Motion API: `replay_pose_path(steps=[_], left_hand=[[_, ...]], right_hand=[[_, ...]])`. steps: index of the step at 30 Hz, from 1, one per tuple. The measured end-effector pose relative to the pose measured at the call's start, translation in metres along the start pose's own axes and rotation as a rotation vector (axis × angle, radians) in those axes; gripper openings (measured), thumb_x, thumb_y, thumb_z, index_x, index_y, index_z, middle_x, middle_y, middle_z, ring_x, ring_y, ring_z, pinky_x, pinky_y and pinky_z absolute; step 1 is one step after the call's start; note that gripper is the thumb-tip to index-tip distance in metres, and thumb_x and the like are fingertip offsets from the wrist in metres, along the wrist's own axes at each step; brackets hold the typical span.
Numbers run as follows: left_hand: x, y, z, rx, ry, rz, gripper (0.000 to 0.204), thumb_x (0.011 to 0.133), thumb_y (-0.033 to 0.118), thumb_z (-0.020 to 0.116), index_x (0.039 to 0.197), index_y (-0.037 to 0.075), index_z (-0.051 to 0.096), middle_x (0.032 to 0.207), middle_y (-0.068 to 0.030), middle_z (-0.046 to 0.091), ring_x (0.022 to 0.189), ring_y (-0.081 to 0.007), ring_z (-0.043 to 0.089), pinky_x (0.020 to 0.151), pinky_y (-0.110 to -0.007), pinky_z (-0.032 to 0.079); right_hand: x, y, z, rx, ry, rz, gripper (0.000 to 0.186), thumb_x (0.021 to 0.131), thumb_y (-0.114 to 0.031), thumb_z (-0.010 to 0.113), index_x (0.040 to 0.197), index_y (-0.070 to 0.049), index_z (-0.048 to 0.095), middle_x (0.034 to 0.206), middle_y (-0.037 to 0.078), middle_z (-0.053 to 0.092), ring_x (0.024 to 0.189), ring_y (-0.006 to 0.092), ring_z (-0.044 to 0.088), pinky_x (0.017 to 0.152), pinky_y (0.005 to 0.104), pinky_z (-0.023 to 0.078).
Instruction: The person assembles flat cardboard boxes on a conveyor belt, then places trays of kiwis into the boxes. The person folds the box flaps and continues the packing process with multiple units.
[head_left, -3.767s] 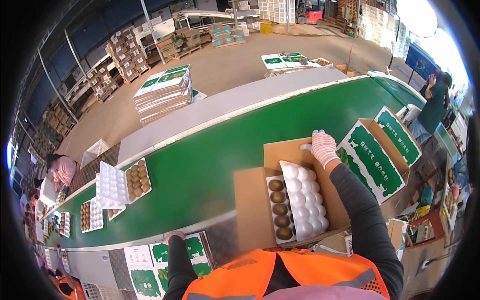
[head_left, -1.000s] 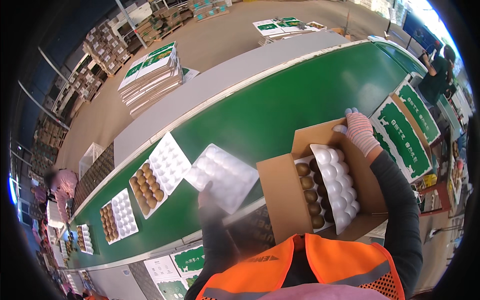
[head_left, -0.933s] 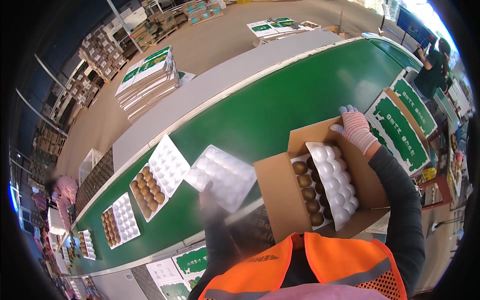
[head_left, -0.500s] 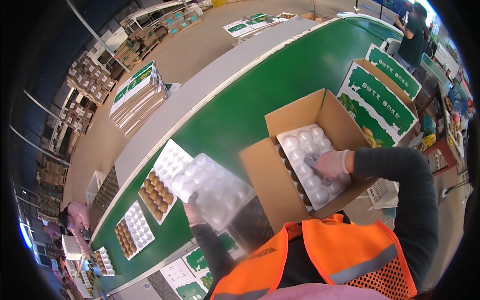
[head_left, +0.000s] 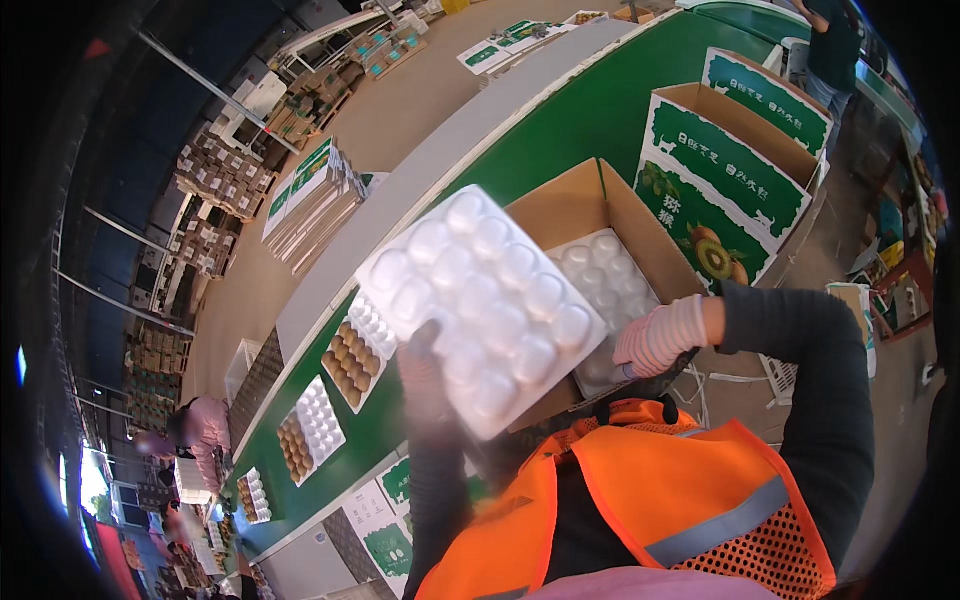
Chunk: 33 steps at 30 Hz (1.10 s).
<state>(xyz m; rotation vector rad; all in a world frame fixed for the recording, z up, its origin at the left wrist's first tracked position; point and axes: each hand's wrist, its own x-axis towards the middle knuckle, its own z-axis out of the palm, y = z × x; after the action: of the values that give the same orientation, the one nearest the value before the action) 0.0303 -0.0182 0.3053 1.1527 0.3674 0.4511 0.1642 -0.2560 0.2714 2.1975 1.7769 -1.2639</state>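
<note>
My left hand (head_left: 420,360), blurred in a striped glove, grips a white moulded fruit tray (head_left: 482,300), lifted and tilted over the left side of an open cardboard box (head_left: 646,230). My right hand (head_left: 650,335), in a pink striped glove, is down inside that box at the near end of another white tray (head_left: 598,258), fingers together and curved, their tips partly hidden. The raised tray covers much of the box's left part.
Trays of brown kiwifruit (head_left: 348,362) line the green conveyor (head_left: 560,120) to the left, where co-workers (head_left: 205,430) stand. Printed cartons (head_left: 722,175) sit to the right, another person (head_left: 830,60) beyond. Stacked flat cartons (head_left: 310,215) lie across the conveyor.
My left hand has lifted the tray from belt level up and right, over the box. My right hand has moved from the box's far rim down to its near inside. The view has shifted.
</note>
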Motion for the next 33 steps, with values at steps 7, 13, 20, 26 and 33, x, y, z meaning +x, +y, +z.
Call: replay_pose_path(steps=[7,13,20,26,33], left_hand=[[0.052,-0.136,0.024,0.947,0.066,0.266,0.063,0.074,0.034,0.073,0.114,-0.009,0.049,0.095,-0.0199,0.062,0.086,-0.0283,0.058,0.079,-0.037,0.046],[0.057,-0.19,0.015,1.372,0.135,-0.006,0.079,0.076,0.056,0.063,0.118,-0.009,0.049,0.119,-0.026,0.053,0.105,-0.0367,0.052,0.094,-0.042,0.039],[0.022,-0.167,0.051,1.987,-0.306,0.329,0.059,0.088,0.036,0.045,0.131,-0.003,0.039,0.138,-0.0294,0.034,0.13,-0.0431,0.03,0.107,-0.051,0.023],[0.061,-0.156,0.066,1.889,-0.454,0.095,0.054,0.088,0.034,0.049,0.133,0.005,0.039,0.131,-0.0318,0.038,0.125,-0.0433,0.035,0.104,-0.047,0.031],[0.162,-0.075,-0.033,1.238,0.401,0.572,0.032,0.081,0.006,0.059,0.112,0.002,0.053,0.101,-0.0212,0.058,0.093,-0.0395,0.055,0.083,-0.043,0.046]], right_hand=[[-0.089,0.032,0.105,1.286,0.305,-0.705,0.039,0.095,-0.033,0.048,0.107,0.001,0.063,0.103,0.009,0.065,0.097,0.0171,0.06,0.08,0.0275,0.048],[0.009,0.077,0.239,2.264,0.491,-0.428,0.074,0.087,-0.064,0.033,0.13,-0.004,0.043,0.136,0.012,0.041,0.127,0.0265,0.037,0.105,0.0479,0.027],[0.081,0.071,0.22,3.266,-0.029,-1.32,0.107,0.065,-0.087,0.034,0.144,-0.017,0.02,0.151,0.009,0.015,0.137,0.0325,0.013,0.106,0.0606,0.018],[0.103,0.065,0.19,2.589,0.668,-0.683,0.095,0.073,-0.081,0.036,0.144,-0.02,0.02,0.148,0.01,0.021,0.136,0.0335,0.018,0.102,0.0634,0.024],[0.147,0.108,0.062,1.213,0.849,0.112,0.086,0.078,-0.074,0.039,0.144,-0.022,0.023,0.15,0.004,0.024,0.139,0.0293,0.013,0.104,0.0669,-0.002]])
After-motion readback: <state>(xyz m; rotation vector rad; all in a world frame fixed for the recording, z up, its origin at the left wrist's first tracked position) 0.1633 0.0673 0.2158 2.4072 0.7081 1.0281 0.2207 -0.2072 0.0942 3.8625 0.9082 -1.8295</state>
